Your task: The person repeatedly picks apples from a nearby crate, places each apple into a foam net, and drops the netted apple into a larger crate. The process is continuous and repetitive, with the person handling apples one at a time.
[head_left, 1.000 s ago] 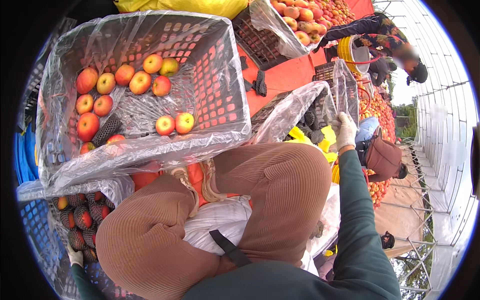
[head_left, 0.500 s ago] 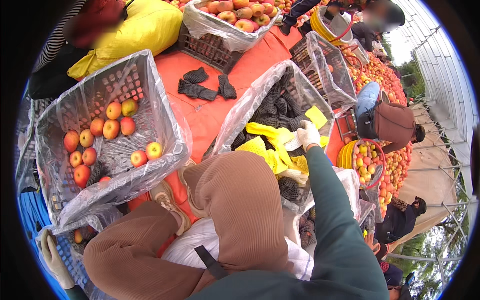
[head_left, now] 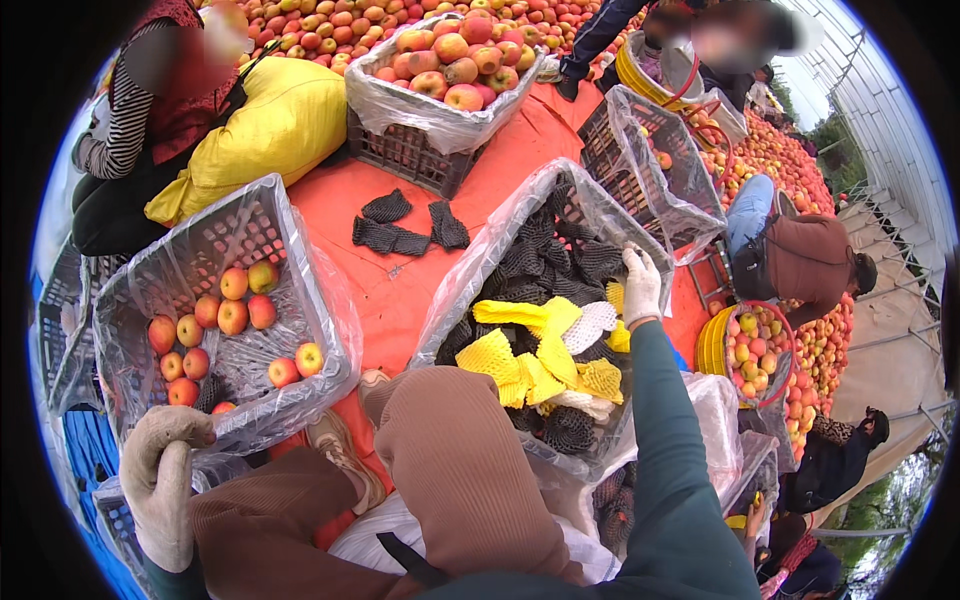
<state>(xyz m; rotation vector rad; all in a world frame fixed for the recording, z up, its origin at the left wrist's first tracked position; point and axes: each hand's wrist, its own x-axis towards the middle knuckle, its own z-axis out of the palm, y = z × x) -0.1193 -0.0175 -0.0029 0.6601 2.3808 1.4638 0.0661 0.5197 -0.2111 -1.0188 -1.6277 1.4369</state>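
Observation:
My right hand [head_left: 643, 284], in a white glove, lies at the right rim of a plastic-lined crate [head_left: 470, 265]; its fingers point away from me, slightly bent, with nothing visible in them. Beside it in the crate are yellow foam net sleeves [head_left: 545, 350], a white foam net sleeve [head_left: 590, 327] and many dark grey ones [head_left: 535, 250]. My left hand [head_left: 165, 490], in an off-white glove, is raised by the near corner of the left crate [head_left: 325, 300]. Its fingers are bent and apart, holding nothing that shows. Several apples [head_left: 232, 317] lie in that crate.
Loose dark net sleeves [head_left: 390, 235] lie on the orange sheet [head_left: 400, 310] between the crates. Ahead stands a crate full of apples [head_left: 455, 65]. A yellow sack [head_left: 270, 130] and a seated person are far left. Baskets, another person and an apple heap are at right.
My right hand has moved from among the yellow net sleeves to the crate's right rim. My left hand has risen from the lower left toward the left crate. The view has shifted.

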